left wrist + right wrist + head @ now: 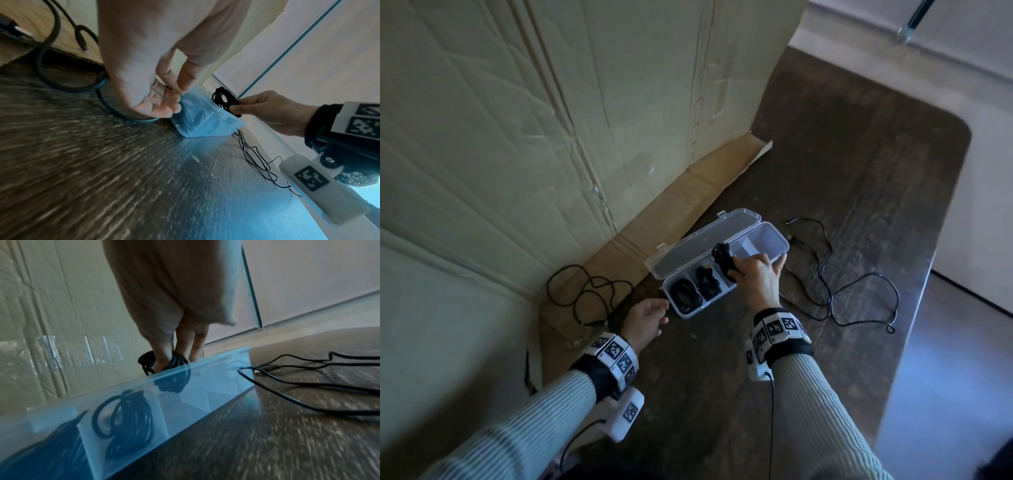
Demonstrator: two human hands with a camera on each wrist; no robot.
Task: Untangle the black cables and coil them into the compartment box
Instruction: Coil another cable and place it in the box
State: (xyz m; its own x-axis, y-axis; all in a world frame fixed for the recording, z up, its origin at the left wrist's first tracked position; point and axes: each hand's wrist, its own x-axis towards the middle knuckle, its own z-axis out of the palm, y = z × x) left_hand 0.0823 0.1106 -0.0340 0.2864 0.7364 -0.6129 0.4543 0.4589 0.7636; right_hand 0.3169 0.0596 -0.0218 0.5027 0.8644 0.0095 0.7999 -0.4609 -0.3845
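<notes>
Head view: right hand (755, 277) pinching a coiled black bundle (723, 257) just above the third compartment of the clear compartment box (779, 240), lower loops already dipping below the rim. Left hand (645, 320) relaxed and empty beside the near end of the box, fingertips close to its corner. Two coils (693, 289) already stowed in the compartments nearest that hand. Step in hand, judged: seating the third coil. Next: lowering it fully, releasing without letting the loops spring open. Still loose: thin cable (859, 291) beyond the right hand, thicker cable (585, 294) beyond the left.
</notes>
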